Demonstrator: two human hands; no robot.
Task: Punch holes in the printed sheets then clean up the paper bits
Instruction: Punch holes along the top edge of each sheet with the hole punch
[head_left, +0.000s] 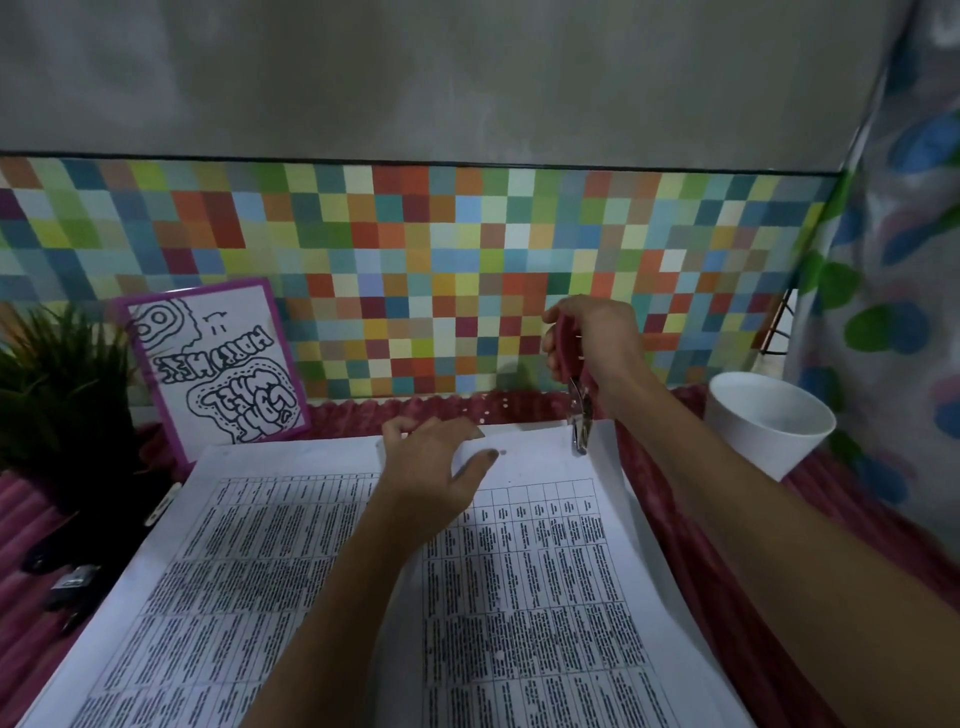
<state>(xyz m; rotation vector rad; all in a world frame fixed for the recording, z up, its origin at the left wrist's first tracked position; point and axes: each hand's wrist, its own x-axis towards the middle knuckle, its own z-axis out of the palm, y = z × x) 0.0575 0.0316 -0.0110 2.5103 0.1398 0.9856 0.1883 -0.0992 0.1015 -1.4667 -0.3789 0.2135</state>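
A stack of printed sheets (363, 597), covered with a table of small text, is laid across a ribbed pink mat (737, 587) and takes up most of the near and middle ground. The left hand (434, 467) is pressed flat and open on the far part of the sheets, fingers spread, with the thumb stretched to the right beside a small dark hole near the far edge. The right hand (592, 343) is closed around the pink handles of a hole punch (579, 410), which is held nearly upright with its metal head pointed down. The head is set at the far right edge of the sheets; whether paper lies between its jaws cannot be told. Small white paper bits (488, 408) are scattered on the mat just beyond the far edge of the sheets. A white cup (769, 421) is placed on the mat to the right, apart from the sheets. To the far left, a purple-framed drawing (218, 364) is leaned against the wall of coloured squares, beside a green plant (57, 374).
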